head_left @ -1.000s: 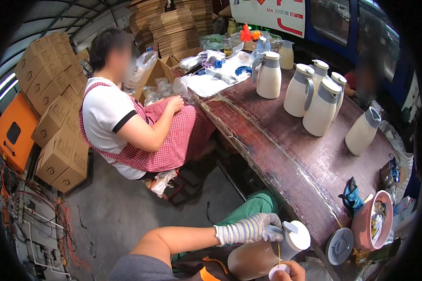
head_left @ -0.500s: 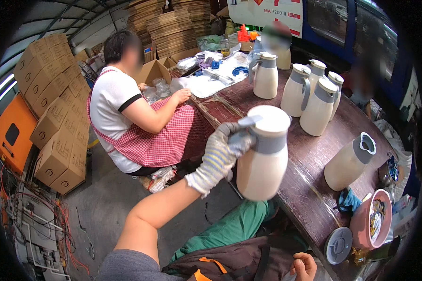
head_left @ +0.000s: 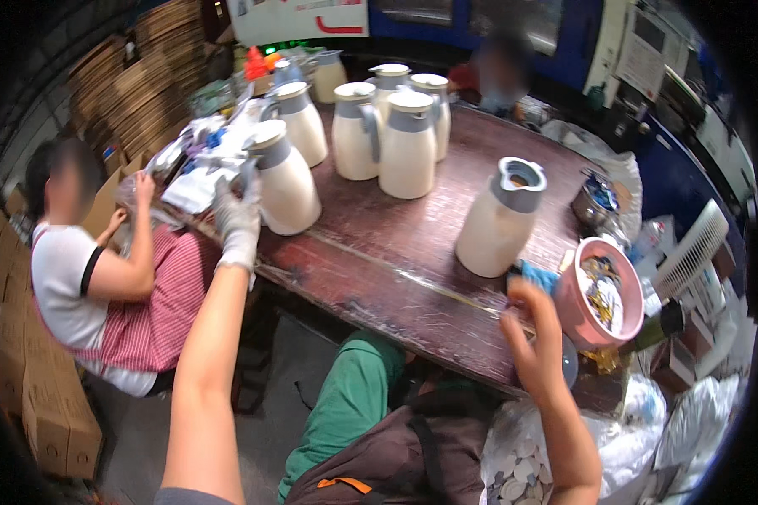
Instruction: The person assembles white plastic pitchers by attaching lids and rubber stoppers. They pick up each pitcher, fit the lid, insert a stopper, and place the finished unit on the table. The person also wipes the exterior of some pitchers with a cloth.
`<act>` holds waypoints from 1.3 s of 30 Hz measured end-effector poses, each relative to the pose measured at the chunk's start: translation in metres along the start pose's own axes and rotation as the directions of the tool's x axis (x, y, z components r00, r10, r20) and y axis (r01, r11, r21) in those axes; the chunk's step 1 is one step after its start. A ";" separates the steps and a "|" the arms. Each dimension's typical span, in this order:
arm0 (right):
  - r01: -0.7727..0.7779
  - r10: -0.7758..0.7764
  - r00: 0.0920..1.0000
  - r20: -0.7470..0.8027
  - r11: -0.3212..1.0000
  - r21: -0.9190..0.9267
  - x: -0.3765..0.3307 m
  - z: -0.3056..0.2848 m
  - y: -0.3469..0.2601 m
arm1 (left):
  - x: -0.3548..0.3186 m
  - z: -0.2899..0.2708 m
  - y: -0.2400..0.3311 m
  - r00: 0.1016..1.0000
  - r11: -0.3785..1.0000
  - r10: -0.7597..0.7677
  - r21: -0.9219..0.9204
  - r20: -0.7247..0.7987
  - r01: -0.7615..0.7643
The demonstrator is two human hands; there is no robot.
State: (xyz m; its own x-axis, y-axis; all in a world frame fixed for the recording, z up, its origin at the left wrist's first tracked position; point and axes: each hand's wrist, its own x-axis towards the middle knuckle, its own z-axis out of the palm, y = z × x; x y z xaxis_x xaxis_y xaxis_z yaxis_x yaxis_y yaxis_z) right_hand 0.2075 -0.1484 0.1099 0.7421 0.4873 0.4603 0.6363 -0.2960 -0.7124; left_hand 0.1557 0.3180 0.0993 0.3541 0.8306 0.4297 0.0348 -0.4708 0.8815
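At the table's near left edge stands a cream thermos jug [head_left: 288, 192] with a grey collar and white lid. My gloved left hand [head_left: 237, 220] is closed at its grey handle; motion smears the fingers. My bare right hand [head_left: 532, 332] hangs over the near right table edge, fingers bent and apart, holding nothing. It is nearest to a blue cloth [head_left: 537, 276] and a grey round lid [head_left: 569, 362], which it partly hides. Beyond it stands a lidless cream jug [head_left: 495, 229], its mouth uncovered. Several lidded jugs [head_left: 407, 156] are grouped farther back on the table.
Right of my right hand sits a pink basket [head_left: 574, 324] of small parts. A bag of white and grey discs [head_left: 522, 475] lies below the table edge. On the left, a person in a checked apron [head_left: 156, 290] handles clear plastic. Another person [head_left: 501, 71] is behind the table.
My left hand has carried the jug away from me and set it on the table by the others. My right hand has risen from my lap toward the blue cloth. The view has turned right.
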 end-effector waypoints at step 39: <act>-0.966 0.970 0.073 -0.230 0.011 -0.259 -0.390 -0.036 0.145 | -0.344 -0.021 0.086 0.097 0.776 -0.114 0.028 0.989 0.630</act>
State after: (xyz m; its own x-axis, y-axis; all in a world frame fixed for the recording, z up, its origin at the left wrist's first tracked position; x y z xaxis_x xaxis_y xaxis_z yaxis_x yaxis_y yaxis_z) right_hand 0.0177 -0.4106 -0.1540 0.7200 -0.4409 -0.5359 -0.6552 -0.6864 -0.3156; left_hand 0.0175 -0.0017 0.0310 0.9543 -0.1594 -0.2527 0.2763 0.1497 0.9493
